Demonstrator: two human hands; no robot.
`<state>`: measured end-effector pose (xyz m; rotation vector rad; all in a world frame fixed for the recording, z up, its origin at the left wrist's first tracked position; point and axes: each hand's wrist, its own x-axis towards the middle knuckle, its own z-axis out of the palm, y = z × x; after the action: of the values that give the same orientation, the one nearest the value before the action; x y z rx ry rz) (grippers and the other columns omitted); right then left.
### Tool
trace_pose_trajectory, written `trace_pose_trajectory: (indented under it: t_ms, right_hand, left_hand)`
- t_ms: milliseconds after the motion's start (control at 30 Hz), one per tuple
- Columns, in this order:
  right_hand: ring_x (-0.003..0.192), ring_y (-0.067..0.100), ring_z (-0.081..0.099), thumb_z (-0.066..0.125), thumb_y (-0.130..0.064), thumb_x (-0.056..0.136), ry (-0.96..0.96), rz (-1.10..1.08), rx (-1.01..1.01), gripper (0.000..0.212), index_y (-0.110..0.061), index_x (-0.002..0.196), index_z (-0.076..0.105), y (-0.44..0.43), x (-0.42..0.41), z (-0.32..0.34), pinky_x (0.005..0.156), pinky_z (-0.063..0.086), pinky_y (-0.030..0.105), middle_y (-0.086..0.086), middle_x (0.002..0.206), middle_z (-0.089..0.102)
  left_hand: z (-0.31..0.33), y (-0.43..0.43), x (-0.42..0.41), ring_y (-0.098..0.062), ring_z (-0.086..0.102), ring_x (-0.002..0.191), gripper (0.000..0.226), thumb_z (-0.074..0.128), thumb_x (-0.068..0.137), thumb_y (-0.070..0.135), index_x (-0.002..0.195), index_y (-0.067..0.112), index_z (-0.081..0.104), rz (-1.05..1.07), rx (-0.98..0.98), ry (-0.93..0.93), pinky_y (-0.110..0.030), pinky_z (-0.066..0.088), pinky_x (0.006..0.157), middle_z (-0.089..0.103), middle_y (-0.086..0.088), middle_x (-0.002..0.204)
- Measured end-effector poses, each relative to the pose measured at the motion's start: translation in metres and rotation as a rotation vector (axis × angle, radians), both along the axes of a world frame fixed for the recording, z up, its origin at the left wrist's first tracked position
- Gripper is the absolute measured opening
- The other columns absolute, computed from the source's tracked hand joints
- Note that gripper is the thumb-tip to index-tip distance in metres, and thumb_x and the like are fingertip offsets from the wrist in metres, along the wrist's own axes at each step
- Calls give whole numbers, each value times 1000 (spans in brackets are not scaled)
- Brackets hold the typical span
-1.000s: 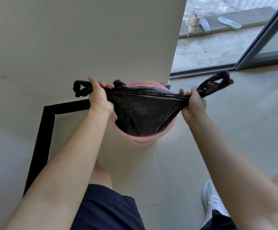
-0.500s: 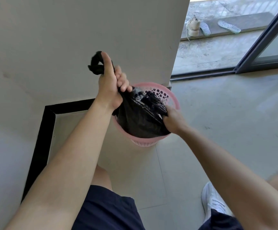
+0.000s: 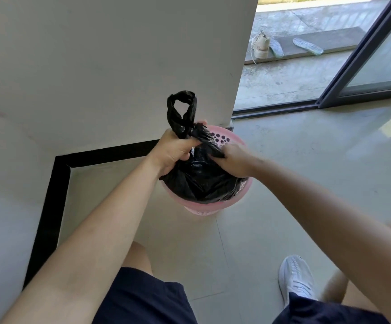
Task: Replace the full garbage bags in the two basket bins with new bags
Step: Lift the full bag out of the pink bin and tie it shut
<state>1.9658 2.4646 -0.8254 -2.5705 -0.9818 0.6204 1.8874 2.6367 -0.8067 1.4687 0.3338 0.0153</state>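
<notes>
A pink basket bin (image 3: 235,199) with round holes in its wall stands on the floor against a white pillar. A black garbage bag (image 3: 203,183) sits inside it, its top gathered above the rim. My left hand (image 3: 175,150) grips the bag's neck, and a looped handle (image 3: 181,111) sticks up from that fist. My right hand (image 3: 234,160) clutches the other twisted handle just beside it, over the bin's middle. The bag's contents are hidden.
The white pillar (image 3: 119,66) and a black floor border (image 3: 59,183) lie left and behind the bin. A sliding glass door (image 3: 365,66) opens at the right, with a shoe (image 3: 261,46) and insoles (image 3: 307,46) outside. My shoe (image 3: 296,277) rests on the tiled floor.
The bag's two handles, first stretched wide apart over the bin, have been brought together. My right hand crossed inward to the left hand, and the left handle loop now stands upright.
</notes>
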Motion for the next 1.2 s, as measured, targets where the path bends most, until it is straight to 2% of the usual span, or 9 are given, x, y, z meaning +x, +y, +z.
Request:
trace_pose_trajectory:
  t_ms: [33, 133, 233, 500, 633, 833, 933, 1067, 1200]
  right_hand:
    - [76, 30, 63, 40, -49, 99, -43, 28, -24, 46, -14, 75, 57, 0, -4, 0, 77, 51, 41, 10, 77, 65]
    - [74, 20, 64, 48, -42, 101, 91, -32, 176, 39, -11, 82, 63, -14, -4, 7, 74, 50, 32, 3, 77, 67]
    - [77, 14, 65, 56, -37, 99, 347, -99, 333, 33, -8, 93, 69, -34, 6, 19, 77, 54, 32, 11, 87, 72]
    - [75, 15, 54, 45, -34, 103, 320, -431, 479, 34, -14, 85, 66, -44, 22, 7, 71, 40, 32, 0, 79, 60]
    - [76, 23, 49, 38, -36, 105, 171, -645, 450, 39, -16, 75, 53, -54, 39, -5, 63, 36, 34, 2, 74, 53]
    - [97, 27, 57, 34, -36, 106, 149, -587, 434, 35, -14, 101, 61, -44, 22, -18, 81, 42, 36, 8, 104, 64]
    - [97, 25, 59, 35, -37, 105, 204, -627, 545, 38, -12, 102, 64, -34, 18, -16, 87, 46, 40, 6, 101, 66]
    - [90, 25, 58, 34, -37, 105, 143, -666, 593, 35, -22, 83, 57, -29, 17, -16, 78, 42, 36, 0, 85, 60]
    - [85, 21, 56, 34, -38, 104, 116, -691, 616, 36, -31, 74, 53, -26, 19, -16, 77, 41, 33, -6, 80, 58]
  left_hand:
    - [1, -3, 2, -4, 22, 44, 9, 61, 91, -1, 98, -2, 66, 31, -4, -11, -18, 18, 41, 29, 10, 52]
    - [-4, 10, 5, 0, 24, 36, 43, 54, 95, -1, 54, 14, 57, 185, -126, -4, -13, 19, 35, 33, 13, 43]
    - [-17, 25, 1, 0, 19, 37, 51, 56, 95, 0, 46, 16, 53, 285, -267, -4, -15, 14, 36, 27, 12, 44]
    - [-5, 30, -7, -7, 36, 57, 22, 57, 86, -10, 89, 10, 63, 91, -444, -101, -19, 34, 57, 41, 3, 66]
    - [-9, 44, -4, -9, 42, 58, 16, 48, 100, 6, 111, -2, 56, 302, -611, -95, -21, 43, 58, 38, 0, 72]
    - [-3, 28, 2, -22, 70, 96, 69, 34, 94, 67, 100, 6, 66, 405, -171, -20, -32, 57, 79, 71, -12, 102]
    - [1, 27, -2, -18, 62, 105, 59, 34, 83, 80, 99, 30, 61, 360, 53, -27, -33, 47, 95, 65, 3, 113]
    - [-15, 36, -19, -25, 60, 117, 86, 23, 83, 84, 132, 22, 57, 214, -243, -76, -46, 47, 103, 62, -10, 127]
    - [-34, 37, -38, -28, 60, 121, 82, 33, 81, 83, 117, 14, 62, 252, -264, -73, -41, 46, 104, 65, -13, 123]
